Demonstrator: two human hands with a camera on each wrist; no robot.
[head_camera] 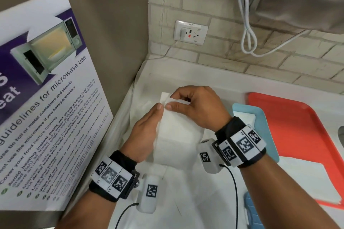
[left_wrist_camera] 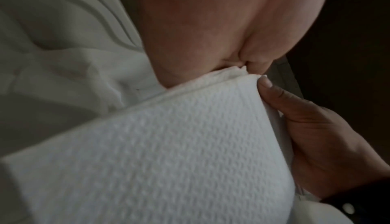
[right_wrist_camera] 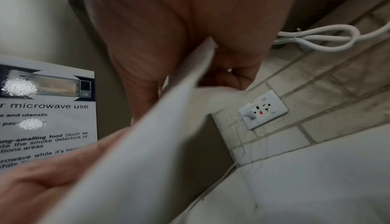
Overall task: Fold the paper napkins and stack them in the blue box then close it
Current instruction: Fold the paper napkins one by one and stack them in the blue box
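A white paper napkin (head_camera: 176, 132), embossed with a fine dotted weave that is seen plainly in the left wrist view (left_wrist_camera: 168, 152), is held above a white cloth-covered counter (head_camera: 204, 201). It is doubled over into a long strip, and its long axis runs from the near end by the wrists away toward the brick wall (head_camera: 242, 65), where the far end is raised. That far edge is pinched by the right hand (head_camera: 197, 106) between thumb and curled fingers. The left edge is gripped by the left hand (head_camera: 147, 130), thumb on top and fingers beneath. An open blue box (head_camera: 260, 115) lies just right of the right wrist, beside an orange tray (head_camera: 297, 126). A microwave guidelines poster (head_camera: 46, 98) stands at the left.
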